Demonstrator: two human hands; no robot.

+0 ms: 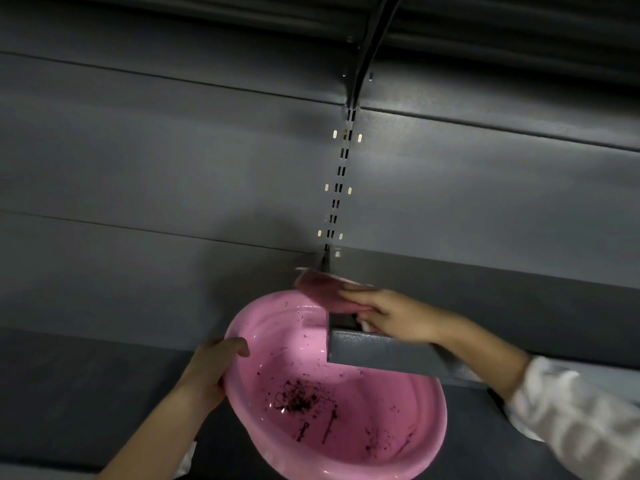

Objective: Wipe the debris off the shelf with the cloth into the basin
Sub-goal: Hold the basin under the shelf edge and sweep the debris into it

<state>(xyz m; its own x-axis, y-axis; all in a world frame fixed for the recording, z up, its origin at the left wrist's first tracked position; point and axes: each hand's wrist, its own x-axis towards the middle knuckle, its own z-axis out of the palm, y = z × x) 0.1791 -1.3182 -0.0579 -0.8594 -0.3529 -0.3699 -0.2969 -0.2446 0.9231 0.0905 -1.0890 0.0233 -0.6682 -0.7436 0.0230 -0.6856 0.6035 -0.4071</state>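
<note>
A pink plastic basin [398,455] is held tilted just below the left end of a dark grey metal shelf [381,353]. My left hand [211,368] grips the basin's left rim. Dark debris [298,398], crumbs and thin strands, lies scattered in the basin's bottom. My right hand [394,318] presses a pinkish-red cloth [320,289] onto the shelf's left end, and the cloth hangs over the edge above the basin. The shelf's top surface is mostly hidden behind its front lip and my hand.
A grey back panel [173,168] fills the view, with a slotted upright [337,188] running down its middle. Another shelf [485,26] sits overhead. A lower dark shelf [86,393] lies beneath the basin. My right sleeve [581,417] is pale and checked.
</note>
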